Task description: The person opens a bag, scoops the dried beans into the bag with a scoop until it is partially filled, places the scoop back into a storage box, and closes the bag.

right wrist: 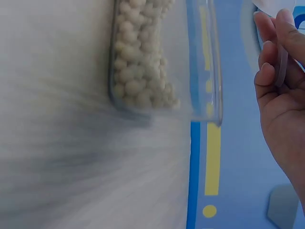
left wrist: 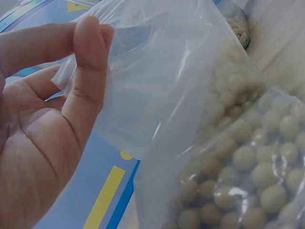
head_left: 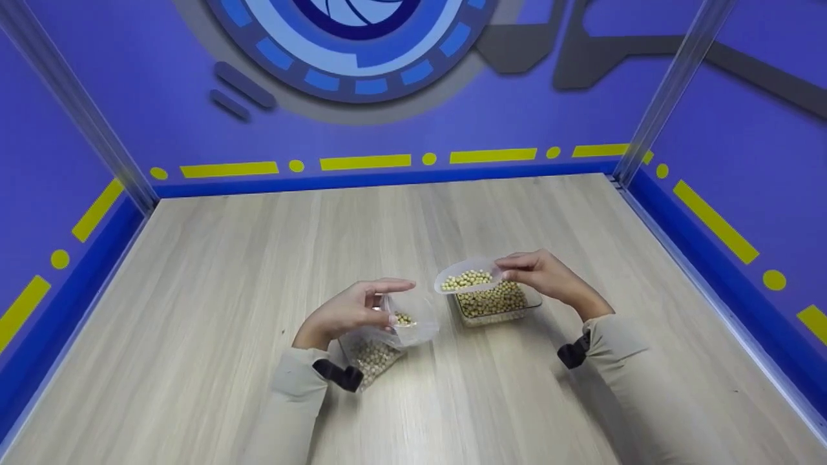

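Note:
My left hand point(head_left: 342, 313) pinches the mouth of a clear plastic bag point(head_left: 418, 326) between thumb and fingers. Round pale-yellow beans point(head_left: 375, 361) fill the lower part of the bag, which rests on the table; they show large in the left wrist view point(left wrist: 248, 186). In my right hand point(head_left: 549, 279) is the handle of a translucent plastic scoop point(head_left: 441, 284), gripped by thumb and fingers. Beans point(head_left: 468, 279) lie in the scoop, which is over the far left part of a clear rectangular container point(head_left: 497, 317). That container also holds beans, seen through its wall in the right wrist view point(right wrist: 138, 62).
The wood-grain table point(head_left: 226, 271) extends round both hands. Blue printed panels point(head_left: 400, 139) with yellow marks stand along its back and sides, with metal posts point(head_left: 672, 90) at the corners. Black straps point(head_left: 575, 352) circle both wrists.

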`<state>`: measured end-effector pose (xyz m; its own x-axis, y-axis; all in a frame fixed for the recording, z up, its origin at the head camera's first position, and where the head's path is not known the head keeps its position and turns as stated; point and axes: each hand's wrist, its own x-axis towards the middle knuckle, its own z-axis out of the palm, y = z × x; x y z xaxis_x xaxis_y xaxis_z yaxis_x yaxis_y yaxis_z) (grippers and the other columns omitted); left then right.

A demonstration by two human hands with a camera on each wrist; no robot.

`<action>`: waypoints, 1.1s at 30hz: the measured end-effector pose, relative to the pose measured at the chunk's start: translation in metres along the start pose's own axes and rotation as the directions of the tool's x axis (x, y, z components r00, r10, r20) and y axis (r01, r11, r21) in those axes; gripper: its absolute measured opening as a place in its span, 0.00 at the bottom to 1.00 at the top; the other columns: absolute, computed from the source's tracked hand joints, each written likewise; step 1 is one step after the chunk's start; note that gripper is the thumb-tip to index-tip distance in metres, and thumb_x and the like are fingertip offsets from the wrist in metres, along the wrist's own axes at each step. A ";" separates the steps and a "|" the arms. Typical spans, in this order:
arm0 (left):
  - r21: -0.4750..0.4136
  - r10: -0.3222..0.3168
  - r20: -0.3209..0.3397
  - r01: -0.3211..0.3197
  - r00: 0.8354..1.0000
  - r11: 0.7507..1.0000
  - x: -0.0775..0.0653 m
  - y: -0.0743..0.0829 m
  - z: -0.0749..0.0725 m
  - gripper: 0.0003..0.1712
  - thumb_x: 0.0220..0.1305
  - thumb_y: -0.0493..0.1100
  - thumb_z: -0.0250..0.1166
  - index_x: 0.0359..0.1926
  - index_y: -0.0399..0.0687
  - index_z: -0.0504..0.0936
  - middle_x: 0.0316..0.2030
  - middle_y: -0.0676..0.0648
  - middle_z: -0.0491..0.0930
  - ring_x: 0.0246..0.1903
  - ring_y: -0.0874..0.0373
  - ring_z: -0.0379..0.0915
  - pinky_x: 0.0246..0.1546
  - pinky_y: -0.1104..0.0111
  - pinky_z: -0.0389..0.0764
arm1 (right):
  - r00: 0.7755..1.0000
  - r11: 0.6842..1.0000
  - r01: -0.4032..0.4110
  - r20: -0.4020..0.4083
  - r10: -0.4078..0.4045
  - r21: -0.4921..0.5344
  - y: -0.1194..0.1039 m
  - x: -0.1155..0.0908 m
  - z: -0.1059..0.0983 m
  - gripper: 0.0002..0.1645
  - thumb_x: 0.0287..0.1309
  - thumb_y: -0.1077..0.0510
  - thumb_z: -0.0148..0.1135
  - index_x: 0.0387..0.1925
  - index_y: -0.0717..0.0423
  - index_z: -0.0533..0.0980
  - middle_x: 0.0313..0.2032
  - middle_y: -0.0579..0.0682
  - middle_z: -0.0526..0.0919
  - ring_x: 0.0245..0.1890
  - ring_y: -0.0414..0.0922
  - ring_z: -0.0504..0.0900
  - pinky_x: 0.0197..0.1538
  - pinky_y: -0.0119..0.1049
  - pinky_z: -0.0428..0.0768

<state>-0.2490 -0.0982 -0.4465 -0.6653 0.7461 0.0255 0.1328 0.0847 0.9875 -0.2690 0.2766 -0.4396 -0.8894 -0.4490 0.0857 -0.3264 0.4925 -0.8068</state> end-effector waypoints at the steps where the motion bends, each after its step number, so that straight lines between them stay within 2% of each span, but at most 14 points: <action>1: -0.002 -0.001 -0.001 0.001 1.000 1.000 0.000 0.000 0.000 0.36 0.57 0.27 0.63 0.68 0.33 0.64 0.69 0.34 0.60 0.31 0.68 0.75 0.36 0.76 0.81 | 1.000 1.000 0.005 0.009 -0.005 0.001 -0.002 0.001 0.002 0.22 0.63 0.58 0.60 0.55 0.65 0.77 0.56 0.63 0.78 0.59 0.58 0.75 0.54 0.24 0.75; 5: -0.009 0.013 0.006 -0.013 1.000 1.000 0.000 -0.001 0.000 0.36 0.57 0.25 0.62 0.68 0.30 0.63 0.69 0.32 0.59 0.31 0.68 0.76 0.36 0.76 0.81 | 0.999 1.000 0.023 0.043 -0.023 -0.003 -0.009 0.006 0.007 0.21 0.62 0.58 0.60 0.54 0.64 0.78 0.56 0.62 0.79 0.55 0.50 0.78 0.49 0.22 0.76; 9: -0.031 0.019 0.017 -0.018 1.000 0.999 0.000 -0.001 -0.001 0.36 0.57 0.24 0.60 0.68 0.28 0.61 0.69 0.31 0.58 0.31 0.68 0.78 0.36 0.75 0.82 | 0.995 0.995 0.088 0.056 -0.086 -0.036 -0.013 0.011 0.011 0.20 0.62 0.60 0.60 0.53 0.66 0.78 0.52 0.63 0.81 0.51 0.43 0.80 0.47 0.22 0.77; 12: -0.022 0.022 0.010 -0.022 1.000 1.000 0.000 -0.001 -0.001 0.36 0.57 0.25 0.61 0.67 0.29 0.62 0.69 0.32 0.59 0.30 0.69 0.77 0.35 0.76 0.81 | 0.990 0.989 0.132 0.063 -0.129 -0.060 -0.016 0.014 0.014 0.19 0.61 0.61 0.60 0.51 0.68 0.78 0.50 0.64 0.82 0.50 0.48 0.81 0.47 0.22 0.77; 15: -0.007 0.029 0.001 -0.029 1.000 1.000 0.000 -0.001 0.000 0.36 0.57 0.27 0.63 0.67 0.30 0.63 0.67 0.31 0.62 0.29 0.69 0.76 0.34 0.76 0.81 | 0.989 0.987 0.138 0.068 -0.132 -0.084 -0.017 0.015 0.015 0.19 0.60 0.62 0.61 0.51 0.67 0.79 0.50 0.64 0.82 0.50 0.55 0.81 0.47 0.23 0.78; 18: -0.009 0.035 -0.003 -0.035 0.999 0.999 0.001 -0.003 0.000 0.36 0.56 0.28 0.64 0.67 0.31 0.65 0.63 0.28 0.65 0.27 0.69 0.75 0.33 0.76 0.81 | 0.990 0.986 0.130 0.071 -0.123 -0.105 -0.017 0.014 0.016 0.19 0.60 0.61 0.62 0.51 0.67 0.79 0.50 0.63 0.82 0.50 0.57 0.81 0.47 0.24 0.78; 27: -0.056 0.039 0.018 -0.038 0.999 0.998 0.003 -0.004 0.001 0.36 0.57 0.27 0.63 0.67 0.30 0.64 0.62 0.23 0.64 0.29 0.68 0.76 0.35 0.76 0.82 | 0.987 0.981 0.146 0.084 -0.136 -0.129 -0.020 0.013 0.015 0.18 0.60 0.62 0.62 0.50 0.67 0.80 0.48 0.62 0.84 0.46 0.52 0.83 0.43 0.26 0.80; 33: -0.050 0.049 0.014 -0.048 0.999 0.998 0.001 -0.003 -0.001 0.35 0.58 0.27 0.63 0.67 0.31 0.64 0.66 0.28 0.61 0.29 0.68 0.76 0.36 0.75 0.82 | 0.984 0.964 0.166 0.093 -0.150 -0.206 -0.031 0.017 0.014 0.17 0.59 0.63 0.62 0.50 0.67 0.80 0.47 0.61 0.84 0.44 0.53 0.83 0.43 0.30 0.80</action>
<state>-0.2509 -0.0981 -0.4490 -0.6474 0.7588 0.0718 0.1281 0.0155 0.9916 -0.2690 0.2430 -0.4215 -0.7970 -0.5848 0.1508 -0.5281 0.5538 -0.6437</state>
